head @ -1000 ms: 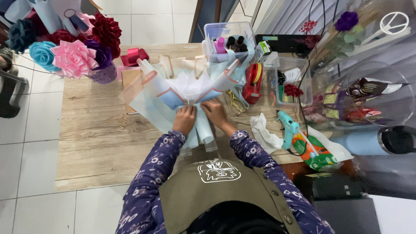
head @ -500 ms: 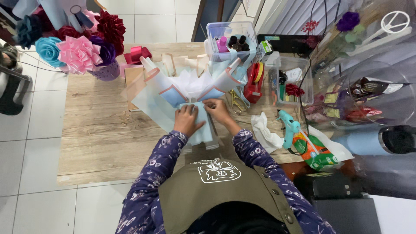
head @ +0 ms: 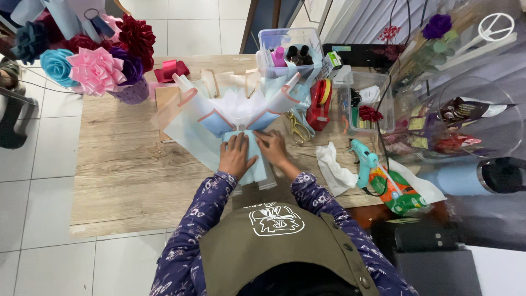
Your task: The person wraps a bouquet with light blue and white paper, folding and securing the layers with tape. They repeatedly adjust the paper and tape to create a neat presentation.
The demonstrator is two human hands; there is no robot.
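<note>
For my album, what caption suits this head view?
Both hands, left and right, press pale blue wrapping paper on a wooden table.

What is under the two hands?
Both the left hand and right hand press flat on pale blue wrapping paper, which lies on the wooden table. Anything inside the wrap is covered.

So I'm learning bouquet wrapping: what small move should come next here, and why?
Probably pinch the pale blue wrapping paper tighter at its narrow lower end: both the left hand and right hand already lie flat there, while the top fans open.
</note>
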